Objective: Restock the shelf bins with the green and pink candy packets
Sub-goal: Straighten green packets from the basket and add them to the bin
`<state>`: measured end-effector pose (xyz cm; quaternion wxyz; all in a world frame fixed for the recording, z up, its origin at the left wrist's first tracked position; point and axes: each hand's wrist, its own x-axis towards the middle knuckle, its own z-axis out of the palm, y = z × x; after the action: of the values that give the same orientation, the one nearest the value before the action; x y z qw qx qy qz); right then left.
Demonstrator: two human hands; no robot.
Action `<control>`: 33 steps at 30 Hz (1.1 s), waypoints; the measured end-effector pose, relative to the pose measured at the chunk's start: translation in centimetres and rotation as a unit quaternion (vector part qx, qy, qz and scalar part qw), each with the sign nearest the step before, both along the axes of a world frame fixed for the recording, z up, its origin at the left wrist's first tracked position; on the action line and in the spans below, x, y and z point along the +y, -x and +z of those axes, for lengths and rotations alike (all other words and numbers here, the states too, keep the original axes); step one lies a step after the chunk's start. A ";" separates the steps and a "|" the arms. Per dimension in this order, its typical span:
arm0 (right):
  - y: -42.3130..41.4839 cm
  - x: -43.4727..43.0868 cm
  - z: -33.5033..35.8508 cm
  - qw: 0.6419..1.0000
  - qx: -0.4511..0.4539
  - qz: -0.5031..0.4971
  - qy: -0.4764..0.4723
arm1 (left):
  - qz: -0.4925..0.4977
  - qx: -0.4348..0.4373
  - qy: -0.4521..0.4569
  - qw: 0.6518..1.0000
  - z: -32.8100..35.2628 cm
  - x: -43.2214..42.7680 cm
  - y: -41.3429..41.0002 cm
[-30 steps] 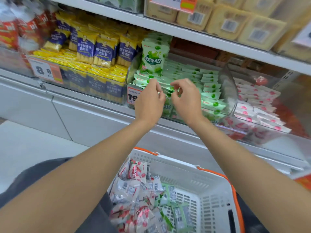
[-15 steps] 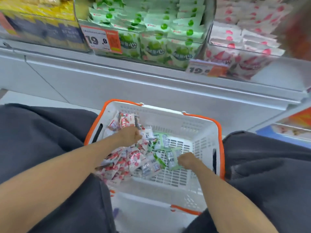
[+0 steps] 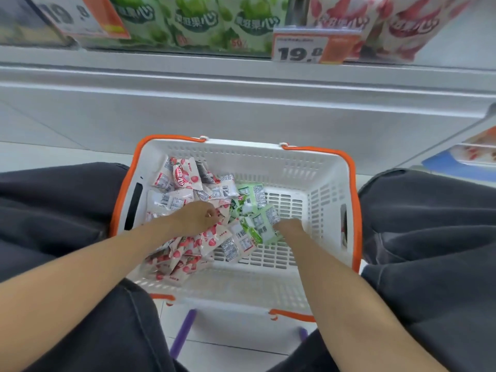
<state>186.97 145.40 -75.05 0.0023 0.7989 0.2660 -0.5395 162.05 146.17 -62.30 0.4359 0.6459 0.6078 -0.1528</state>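
A white basket with orange handles (image 3: 316, 157) stands on the floor between my knees. Several pink candy packets (image 3: 185, 177) are piled in its left half, and a few green candy packets (image 3: 253, 194) lie in the middle. My left hand (image 3: 197, 218) is down on the pink pile, its fingers curled round a pink packet. My right hand (image 3: 288, 228) reaches in from the right and grips the green packets at their edge, its fingertips hidden beneath them. On the shelf above, the green bin (image 3: 193, 25) and the pink bin (image 3: 402, 25) show at the top edge.
Price tags (image 3: 314, 47) hang on the shelf's front edge. A grey shelf base panel (image 3: 241, 114) stands behind the basket. My dark trouser legs (image 3: 429, 237) flank the basket on both sides. A purple bar (image 3: 182, 334) lies on the floor under it.
One second ago both hands were up at the green shelf bin. They came down into the basket, and since half a second ago each has closed on packets; the view has tipped lower.
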 end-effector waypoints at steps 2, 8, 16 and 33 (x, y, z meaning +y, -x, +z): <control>0.7 1.9 2.4 0.999 0.042 0.009 -0.018 | -0.002 0.001 -0.002 1.000 0.0 0.3 0.0; 3.3 7.9 16.5 0.978 0.132 0.113 -0.116 | 0.021 -0.095 -0.038 0.994 3.2 2.2 -1.8; 3.4 9.0 29.8 0.943 0.166 0.221 -0.187 | 0.149 -0.246 -0.136 0.948 13.2 4.1 -1.4; 7.0 9.8 32.6 0.796 -0.100 0.327 -0.500 | 0.297 -0.317 -0.282 0.855 15.8 7.4 0.8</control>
<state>180.01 155.21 -42.42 -0.1944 0.6038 0.7422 -0.2162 161.22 153.56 -46.53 0.4285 0.5431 0.6168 0.3755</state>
